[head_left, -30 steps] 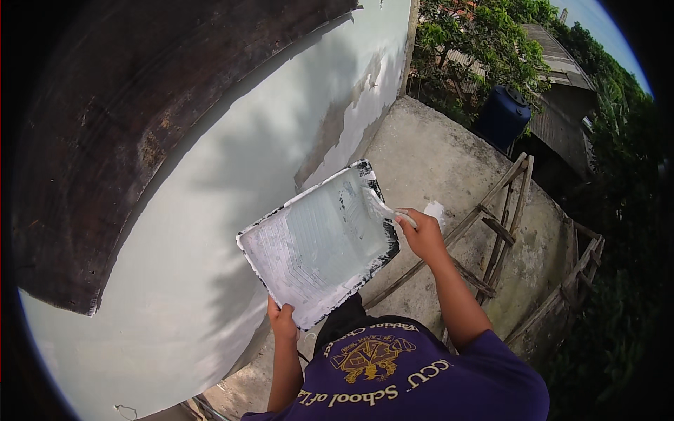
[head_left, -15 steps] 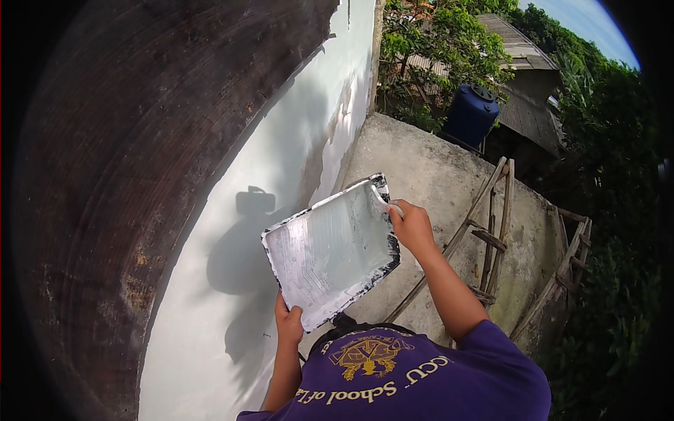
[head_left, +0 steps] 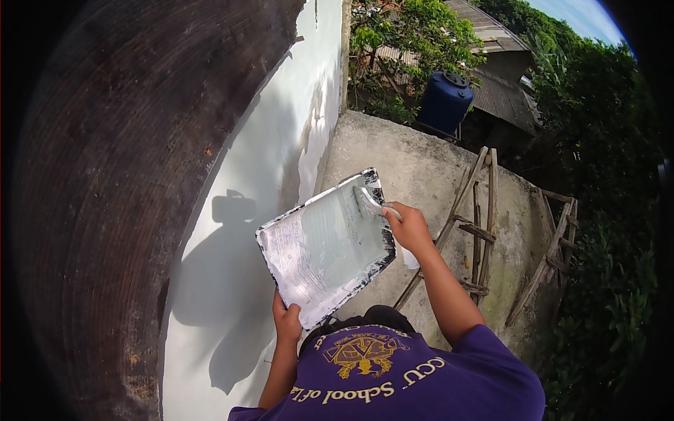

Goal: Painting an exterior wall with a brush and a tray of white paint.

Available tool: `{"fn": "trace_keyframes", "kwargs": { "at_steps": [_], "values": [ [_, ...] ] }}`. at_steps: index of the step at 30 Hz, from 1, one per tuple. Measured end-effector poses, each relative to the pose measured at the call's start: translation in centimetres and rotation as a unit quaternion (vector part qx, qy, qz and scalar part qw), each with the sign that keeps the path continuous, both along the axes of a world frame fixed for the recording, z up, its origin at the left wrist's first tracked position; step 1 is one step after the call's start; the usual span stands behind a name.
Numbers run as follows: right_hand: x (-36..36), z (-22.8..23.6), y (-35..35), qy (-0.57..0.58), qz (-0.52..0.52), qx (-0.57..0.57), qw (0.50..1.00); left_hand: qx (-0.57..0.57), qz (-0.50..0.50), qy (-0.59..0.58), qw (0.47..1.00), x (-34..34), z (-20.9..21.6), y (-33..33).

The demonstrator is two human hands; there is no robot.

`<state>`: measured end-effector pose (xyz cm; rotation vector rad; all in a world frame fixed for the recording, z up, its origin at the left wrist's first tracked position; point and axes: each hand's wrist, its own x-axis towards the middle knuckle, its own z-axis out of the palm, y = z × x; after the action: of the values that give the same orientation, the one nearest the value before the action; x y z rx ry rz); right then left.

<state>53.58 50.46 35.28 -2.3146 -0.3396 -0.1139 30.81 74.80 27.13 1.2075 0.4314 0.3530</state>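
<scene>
My left hand [head_left: 286, 319] grips the near left corner of a paint tray [head_left: 316, 302], thumb on top of its rim. The shallow tray is smeared with white paint, has dark worn patches on its edges, and tilts in front of my body. Ridges show through the paint in its left part. My right hand [head_left: 409, 228] is closed around the pale handle of a paintbrush [head_left: 374, 201] at the tray's far right side. The brush's white, paint-covered end reaches into the tray, over the thin pale paint there.
On the left stands a white wall [head_left: 232, 266] with a dark brown upper surface [head_left: 119, 182]. Rough wooden frames [head_left: 484, 224] lie or lean on the concrete floor [head_left: 393, 154] to the right. Beyond its far edge are a blue water tank [head_left: 445, 102], trees and a roof.
My view has shifted a little to the right. The paintbrush has moved slightly inward from the tray's far right edge. Both hands keep their hold.
</scene>
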Motion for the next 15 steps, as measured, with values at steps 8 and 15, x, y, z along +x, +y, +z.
{"fn": "trace_keyframes", "kwargs": {
  "at_steps": [8, 15],
  "values": [
    [2.1, -1.9, -2.9, 0.146, 0.089, 0.076, 0.982, -0.065, 0.038, 0.011, 0.997, 3.5, -0.1, -0.7],
    [8.4, -3.2, -2.4, 0.059, 0.088, 0.044, 0.993, -0.055, 0.05, 0.01, 0.997, 8.9, -1.1, -3.1]
  ]
}}
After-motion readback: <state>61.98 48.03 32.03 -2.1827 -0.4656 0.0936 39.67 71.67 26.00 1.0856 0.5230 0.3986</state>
